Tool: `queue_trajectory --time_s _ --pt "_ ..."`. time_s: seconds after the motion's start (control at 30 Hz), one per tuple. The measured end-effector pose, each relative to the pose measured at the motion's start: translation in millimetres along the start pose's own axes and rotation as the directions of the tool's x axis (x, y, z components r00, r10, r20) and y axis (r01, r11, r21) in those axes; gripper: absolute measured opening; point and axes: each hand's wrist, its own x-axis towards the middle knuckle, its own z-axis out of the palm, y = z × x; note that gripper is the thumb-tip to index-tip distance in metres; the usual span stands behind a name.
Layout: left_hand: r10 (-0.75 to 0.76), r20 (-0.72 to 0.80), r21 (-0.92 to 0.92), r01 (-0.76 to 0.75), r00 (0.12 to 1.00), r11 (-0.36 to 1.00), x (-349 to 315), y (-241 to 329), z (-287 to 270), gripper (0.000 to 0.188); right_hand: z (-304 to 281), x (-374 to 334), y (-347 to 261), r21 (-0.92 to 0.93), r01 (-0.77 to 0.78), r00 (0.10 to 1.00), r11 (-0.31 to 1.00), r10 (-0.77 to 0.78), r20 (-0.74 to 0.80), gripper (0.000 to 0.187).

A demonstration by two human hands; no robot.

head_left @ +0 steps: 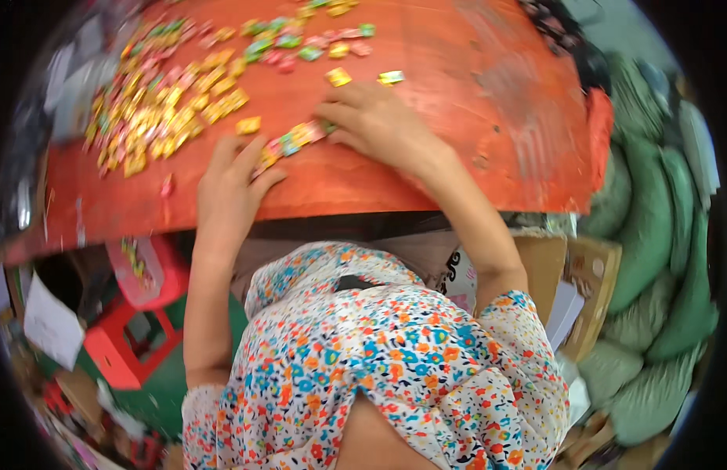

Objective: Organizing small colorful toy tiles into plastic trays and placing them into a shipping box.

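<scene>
A short slanting row of wrapped candies (291, 141), in pink, yellow, blue and green, lies on the red tabletop between my hands. My left hand (232, 178) has its thumb and forefinger on either side of the row's left end. At the right end, the fingers and thumb of my right hand (373, 121) close around a green piece. One yellow candy (248, 125) rests just beyond my left fingers. Two more loose pieces, a yellow candy (338, 77) and a yellow-and-white candy (391, 77), lie beyond my right hand. Motion blurs the picture slightly.
A big heap of wrapped candies (164, 110) covers the table's left side, with a looser group (301, 39) farther back. One pink candy (168, 185) lies near the front edge. Red plastic stool (128, 345) stands lower left; green sacks (649, 227) and cardboard (591, 294) are at right.
</scene>
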Motion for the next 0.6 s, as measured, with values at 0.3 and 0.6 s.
queue_trajectory --time_s 0.3,0.6 --pt "0.087 0.033 0.099 -0.089 0.996 0.991 -3 -2 -3 0.048 -9 -16 -1 0.089 -0.087 0.992 0.992 0.095 -0.083 0.031" --pt "0.08 -0.007 0.079 -0.079 0.997 0.994 -6 0 -1 0.047 -55 -125 154 -0.253 -0.822 0.566 0.511 0.676 -0.473 0.064"
